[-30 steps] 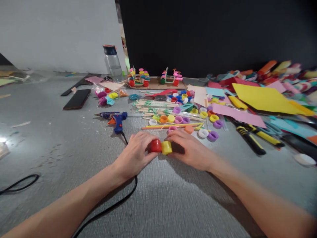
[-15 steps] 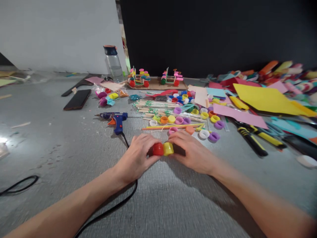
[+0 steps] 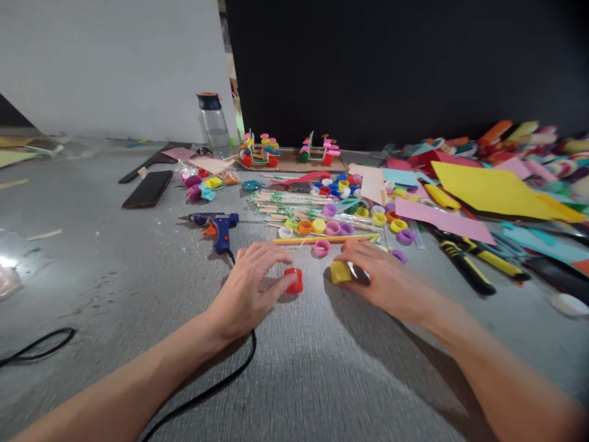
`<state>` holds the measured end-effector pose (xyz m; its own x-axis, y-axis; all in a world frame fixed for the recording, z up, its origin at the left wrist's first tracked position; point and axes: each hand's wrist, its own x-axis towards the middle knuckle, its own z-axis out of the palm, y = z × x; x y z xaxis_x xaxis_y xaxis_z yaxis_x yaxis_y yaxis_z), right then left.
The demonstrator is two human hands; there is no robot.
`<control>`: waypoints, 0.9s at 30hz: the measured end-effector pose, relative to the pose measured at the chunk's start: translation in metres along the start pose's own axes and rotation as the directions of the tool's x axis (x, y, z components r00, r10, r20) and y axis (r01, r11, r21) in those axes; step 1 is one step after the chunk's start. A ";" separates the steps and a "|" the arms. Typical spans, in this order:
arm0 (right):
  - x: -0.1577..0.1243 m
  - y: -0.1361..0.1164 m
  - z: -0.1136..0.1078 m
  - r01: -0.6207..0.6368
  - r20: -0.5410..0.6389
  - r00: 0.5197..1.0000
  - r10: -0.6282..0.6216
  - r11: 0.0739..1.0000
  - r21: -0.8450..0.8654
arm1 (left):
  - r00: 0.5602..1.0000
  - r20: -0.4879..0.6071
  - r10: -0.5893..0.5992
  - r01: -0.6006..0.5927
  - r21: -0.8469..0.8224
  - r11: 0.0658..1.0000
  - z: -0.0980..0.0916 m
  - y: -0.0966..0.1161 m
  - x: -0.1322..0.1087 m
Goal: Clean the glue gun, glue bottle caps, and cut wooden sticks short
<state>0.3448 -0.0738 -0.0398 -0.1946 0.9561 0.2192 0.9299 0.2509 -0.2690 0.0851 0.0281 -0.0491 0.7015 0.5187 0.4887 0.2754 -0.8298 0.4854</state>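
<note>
Fingers of left hand [image 3: 248,285] parted, red round plastic cap [image 3: 297,283] just right of them, contact unclear; right hand [image 3: 386,279] pinches yellow round plastic cap [image 3: 340,272], farther right.

near centre: first cap [image 3: 294,280] on tabletop [image 3: 294,374], right of left hand [image 3: 256,279]; second cap [image 3: 340,272] farther right, in right hand [image 3: 384,274] | left: glue gun [image 3: 221,231], far side of left hand | beyond these: loose caps [image 3: 318,226], then sticks [image 3: 292,197] | far: models [image 3: 261,150] on cardboard [image 3: 288,159], bottle [image 3: 216,130] to their left | right: paper sheets [image 3: 497,185], tool handles [image 3: 467,268] nearer
</note>
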 end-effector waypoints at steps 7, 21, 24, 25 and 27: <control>-0.003 0.001 -0.018 -0.089 -0.096 0.991 0.097 0.993 0.082 | 0.995 -0.081 0.061 -0.058 0.036 0.998 -0.005 0.000 0.001; -0.004 -0.022 -0.010 0.062 -0.498 0.865 0.062 0.972 0.228 | 0.976 -0.148 0.161 -0.136 0.163 0.977 -0.009 -0.004 0.006; -0.004 -0.017 -0.016 -0.039 -0.401 0.909 0.118 0.979 0.199 | 0.982 -0.070 0.177 -0.164 0.166 0.972 -0.013 -0.001 0.009; -0.005 -0.015 -0.019 -0.069 -0.309 0.944 0.115 0.985 0.157 | 0.985 -0.028 0.171 -0.164 0.172 0.971 -0.014 0.001 0.011; -0.005 -0.012 -0.022 -0.091 -0.102 0.990 0.097 0.994 0.063 | 0.988 0.091 0.127 -0.143 0.193 0.971 -0.015 0.005 0.012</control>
<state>0.3413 -0.0845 -0.0174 -0.0702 0.9556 0.2862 0.9224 0.1714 -0.3461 0.0851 0.0337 -0.0299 0.7878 0.3880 0.4783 0.2943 -0.9194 0.2611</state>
